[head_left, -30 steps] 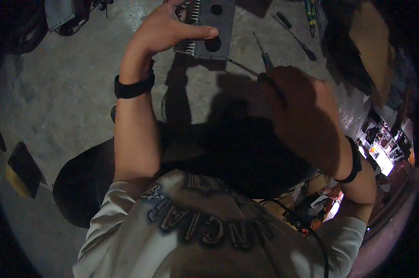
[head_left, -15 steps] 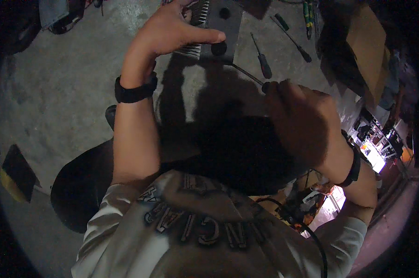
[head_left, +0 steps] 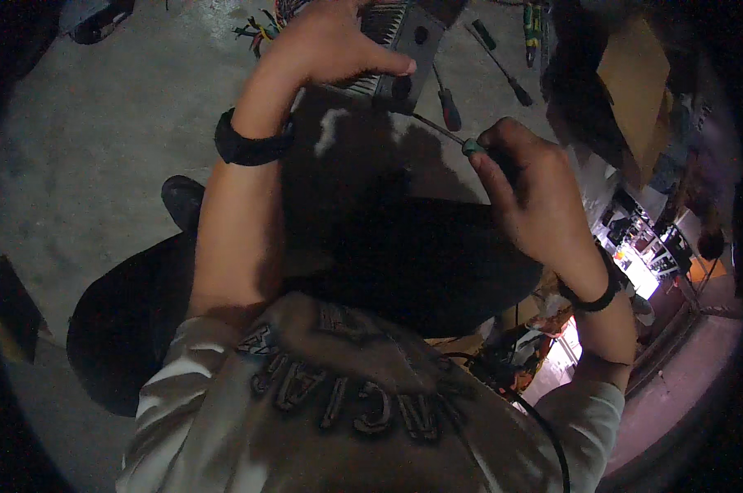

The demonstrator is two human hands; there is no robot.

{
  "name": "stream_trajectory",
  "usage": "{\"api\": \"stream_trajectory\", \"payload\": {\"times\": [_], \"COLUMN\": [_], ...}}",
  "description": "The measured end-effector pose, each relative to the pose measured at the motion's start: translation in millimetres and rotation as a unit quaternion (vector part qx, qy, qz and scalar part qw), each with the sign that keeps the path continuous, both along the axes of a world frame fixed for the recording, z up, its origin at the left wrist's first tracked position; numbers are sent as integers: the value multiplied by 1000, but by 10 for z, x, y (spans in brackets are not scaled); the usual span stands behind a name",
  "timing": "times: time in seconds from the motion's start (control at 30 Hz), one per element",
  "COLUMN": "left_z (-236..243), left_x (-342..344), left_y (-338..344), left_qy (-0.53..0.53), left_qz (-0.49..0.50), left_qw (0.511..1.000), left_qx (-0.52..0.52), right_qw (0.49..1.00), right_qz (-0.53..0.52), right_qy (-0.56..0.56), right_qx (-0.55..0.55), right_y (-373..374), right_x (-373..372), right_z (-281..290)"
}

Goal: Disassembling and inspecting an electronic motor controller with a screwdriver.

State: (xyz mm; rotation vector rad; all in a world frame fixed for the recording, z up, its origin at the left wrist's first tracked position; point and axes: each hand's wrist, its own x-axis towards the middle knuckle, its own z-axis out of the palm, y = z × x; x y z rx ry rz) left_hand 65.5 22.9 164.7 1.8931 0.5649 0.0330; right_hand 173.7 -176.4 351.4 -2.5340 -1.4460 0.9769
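Observation:
My left hand [head_left: 334,51] grips a grey metal box with cooling fins [head_left: 421,62] near the top edge, its thumb stretched over the fins onto the flat side. Where the other fingers sit is hidden. Coloured wires [head_left: 260,31] stick out to the left of that hand. In my right hand [head_left: 529,185] is a screwdriver [head_left: 441,130], its green handle end pinched between thumb and fingers. The shaft slants up and left toward the near end of the finned box; whether the tip touches it is too dark to tell.
A second screwdriver [head_left: 449,108] lies on the concrete floor [head_left: 125,148] right of the box. Beyond it are another long screwdriver [head_left: 503,70] and a green-handled tool [head_left: 532,33]. A cardboard piece [head_left: 633,99] stands at the right. My dark-clad leg [head_left: 133,312] is folded below.
The finned box has tilted, and my left hand has shifted slightly right with it. My right hand has turned on the screwdriver, so its thumb and the green handle end now show.

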Motion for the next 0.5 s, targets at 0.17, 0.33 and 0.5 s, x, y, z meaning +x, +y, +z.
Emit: {"api": "stream_trajectory", "payload": {"times": [0.17,0.33,0.5], "left_z": [-60,95,-30], "left_x": [9,-17,-63], "left_y": [-17,167,220], "left_qy": [-12,28,17], "left_qz": [13,-2,50], "left_qw": [997,995,997], "left_qx": [-73,-90,-62], "right_qw": [995,999,965], "right_qz": [-79,20,218], "right_qy": [42,5,-106], "right_qx": [-37,44,100], "right_y": [-40,-74,-120], "right_x": [8,15,53], "right_z": [69,27,14]}}
